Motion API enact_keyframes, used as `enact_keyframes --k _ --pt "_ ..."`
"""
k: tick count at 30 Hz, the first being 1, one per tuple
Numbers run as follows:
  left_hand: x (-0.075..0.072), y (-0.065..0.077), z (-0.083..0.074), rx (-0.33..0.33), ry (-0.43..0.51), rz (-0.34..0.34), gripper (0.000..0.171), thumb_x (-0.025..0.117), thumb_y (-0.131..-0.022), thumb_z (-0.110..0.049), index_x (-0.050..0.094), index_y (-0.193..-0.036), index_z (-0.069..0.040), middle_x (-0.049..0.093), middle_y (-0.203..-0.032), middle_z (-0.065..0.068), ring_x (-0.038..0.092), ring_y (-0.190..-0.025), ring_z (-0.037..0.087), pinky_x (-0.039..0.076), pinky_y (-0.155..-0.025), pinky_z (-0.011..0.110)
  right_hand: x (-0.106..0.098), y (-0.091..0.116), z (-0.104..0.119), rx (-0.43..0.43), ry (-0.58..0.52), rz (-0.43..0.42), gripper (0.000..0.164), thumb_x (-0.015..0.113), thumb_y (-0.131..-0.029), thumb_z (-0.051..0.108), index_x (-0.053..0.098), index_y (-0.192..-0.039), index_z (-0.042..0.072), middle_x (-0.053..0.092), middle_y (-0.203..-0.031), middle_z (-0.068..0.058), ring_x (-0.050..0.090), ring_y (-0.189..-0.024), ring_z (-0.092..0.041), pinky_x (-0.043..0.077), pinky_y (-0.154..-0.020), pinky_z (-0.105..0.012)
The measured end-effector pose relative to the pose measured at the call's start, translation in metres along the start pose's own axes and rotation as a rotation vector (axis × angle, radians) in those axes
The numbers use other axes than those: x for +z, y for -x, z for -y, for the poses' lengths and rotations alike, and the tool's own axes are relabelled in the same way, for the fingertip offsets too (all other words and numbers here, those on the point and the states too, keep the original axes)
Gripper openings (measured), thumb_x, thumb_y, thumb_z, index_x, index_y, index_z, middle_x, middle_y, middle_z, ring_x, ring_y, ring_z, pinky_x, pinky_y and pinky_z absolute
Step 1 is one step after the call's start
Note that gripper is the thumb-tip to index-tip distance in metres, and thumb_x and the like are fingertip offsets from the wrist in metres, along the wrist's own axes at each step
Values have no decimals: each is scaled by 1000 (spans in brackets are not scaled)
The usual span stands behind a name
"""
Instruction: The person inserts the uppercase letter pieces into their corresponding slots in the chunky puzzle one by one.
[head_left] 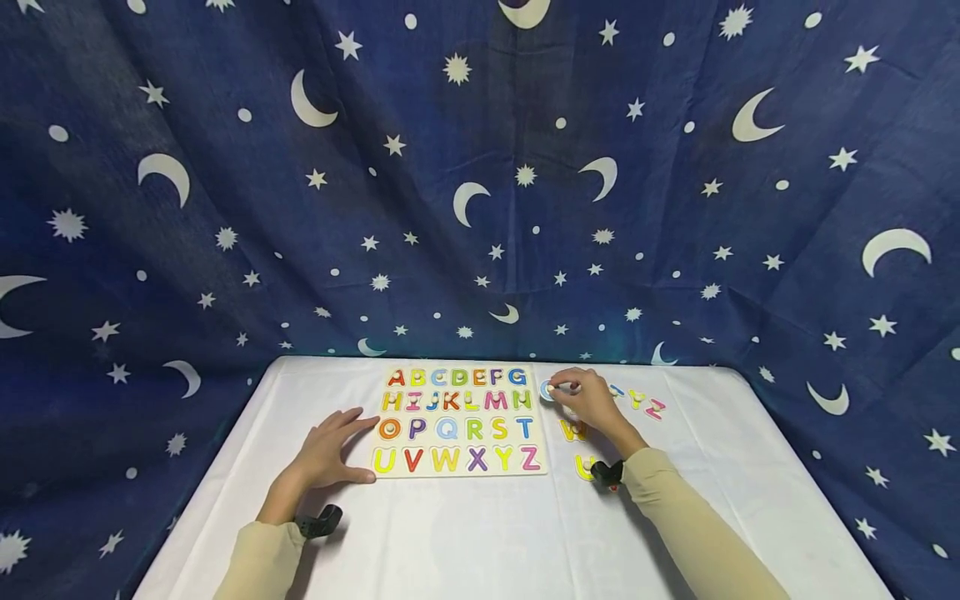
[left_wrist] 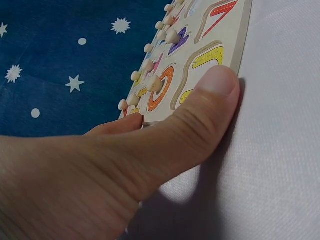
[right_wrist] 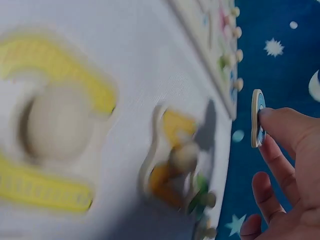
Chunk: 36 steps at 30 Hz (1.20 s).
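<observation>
My right hand (head_left: 592,400) pinches a round light-blue letter puzzle piece (head_left: 547,390) between thumb and fingertips, just off the right edge of the wooden alphabet board (head_left: 465,444). In the right wrist view this piece (right_wrist: 256,120) is held edge-on, raised off the cloth. My left hand (head_left: 326,450) is spread at the board's left side, its thumb (left_wrist: 218,82) at the near corner by the yellow U space and its other fingers along the edge. Knobbed letters fill the two far rows, and an orange O (head_left: 389,429) sits in the third row.
Loose letters lie right of the board: a yellow U (head_left: 584,467), an orange-yellow W (head_left: 573,430), a yellow Y (head_left: 636,400) and a pink Z (head_left: 656,409). My right hand partly covers others. A star-patterned curtain (head_left: 420,325) hangs behind the white-clothed table (head_left: 465,542).
</observation>
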<state>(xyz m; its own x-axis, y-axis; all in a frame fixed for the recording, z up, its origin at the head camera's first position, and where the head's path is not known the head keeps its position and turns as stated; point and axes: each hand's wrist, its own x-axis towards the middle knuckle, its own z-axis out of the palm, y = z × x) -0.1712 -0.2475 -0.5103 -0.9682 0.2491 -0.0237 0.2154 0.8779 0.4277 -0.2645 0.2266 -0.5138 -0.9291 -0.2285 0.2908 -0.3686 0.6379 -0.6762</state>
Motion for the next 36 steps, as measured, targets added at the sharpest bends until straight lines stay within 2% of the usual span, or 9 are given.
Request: enact_keyframes --k 5,10,20,25,29,36 --pt "2 1 2 -17 -6 18 100 95 -61 -51 57 -146 -14 41 -157 25 27 -146 55 17 -113 80 10 -4 18 -5 -28 6 10 82 -89 15 81 -99 15 74 -109 -3 63 -96 -26 52 -82 -40" --pt "3 2 2 -26 -5 26 101 96 -60 -52 58 -146 -14 41 -157 25 27 -146 56 17 -113 80 25 -7 37 -25 -81 17 11 82 -88 14 82 -99 13 75 -107 -3 63 -97 -26 52 -82 -39" --pt "3 0 2 -13 -24 17 101 95 -60 -52 57 -146 -14 42 -156 25 28 -145 56 18 -112 80 61 -12 75 11 -200 45 12 83 -87 14 82 -98 15 73 -104 1 64 -96 -25 53 -84 -39" --pt "1 0 2 -6 -24 13 101 95 -61 -52 58 -146 -13 42 -156 26 28 -145 56 18 -112 80 81 -9 92 2 -231 79 9 82 -87 15 81 -96 16 72 -102 1 59 -81 -21 50 -71 -28" --pt "0 1 1 2 -22 8 100 95 -61 -52 58 -146 -13 42 -156 26 29 -145 56 19 -111 81 99 -7 100 -15 -222 97 7 83 -87 16 81 -94 15 73 -102 0 53 -72 -15 46 -64 -25" --pt "-1 2 -2 7 -24 7 100 95 -61 -51 58 -145 -13 42 -156 26 30 -145 57 20 -111 81 122 -6 108 1 -179 97 6 86 -84 19 82 -89 18 72 -96 6 58 -90 -14 47 -78 -29"
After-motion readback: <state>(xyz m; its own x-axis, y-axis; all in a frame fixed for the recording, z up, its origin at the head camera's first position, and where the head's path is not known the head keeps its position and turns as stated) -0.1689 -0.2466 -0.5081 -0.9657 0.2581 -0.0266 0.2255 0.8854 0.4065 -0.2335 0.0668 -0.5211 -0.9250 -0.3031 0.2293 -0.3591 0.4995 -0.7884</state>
